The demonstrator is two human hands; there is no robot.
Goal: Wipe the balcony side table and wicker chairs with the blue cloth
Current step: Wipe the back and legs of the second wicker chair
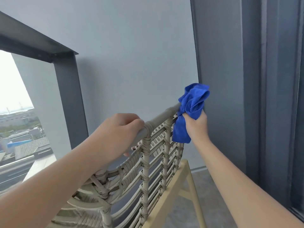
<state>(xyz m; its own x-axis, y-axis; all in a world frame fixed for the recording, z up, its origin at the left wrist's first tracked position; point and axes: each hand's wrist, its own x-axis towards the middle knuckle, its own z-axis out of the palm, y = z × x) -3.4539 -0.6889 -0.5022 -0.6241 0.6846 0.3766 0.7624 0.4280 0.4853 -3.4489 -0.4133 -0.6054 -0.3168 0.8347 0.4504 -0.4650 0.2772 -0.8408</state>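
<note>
A beige wicker chair (148, 170) fills the lower middle, seen from behind its woven back. My left hand (115, 134) grips the grey top rail of the backrest near its middle. My right hand (196, 125) holds the bunched blue cloth (192, 109) against the right end of that top rail. Part of the cloth sticks up above my fist and part hangs below it. The side table is out of view.
A pale grey wall (131, 55) stands right behind the chair. At left, a dark metal balcony frame (69, 89) borders an opening over rooftops. A dark door frame (263, 96) runs down the right side. The chair's yellowish leg (192, 186) stands on grey floor.
</note>
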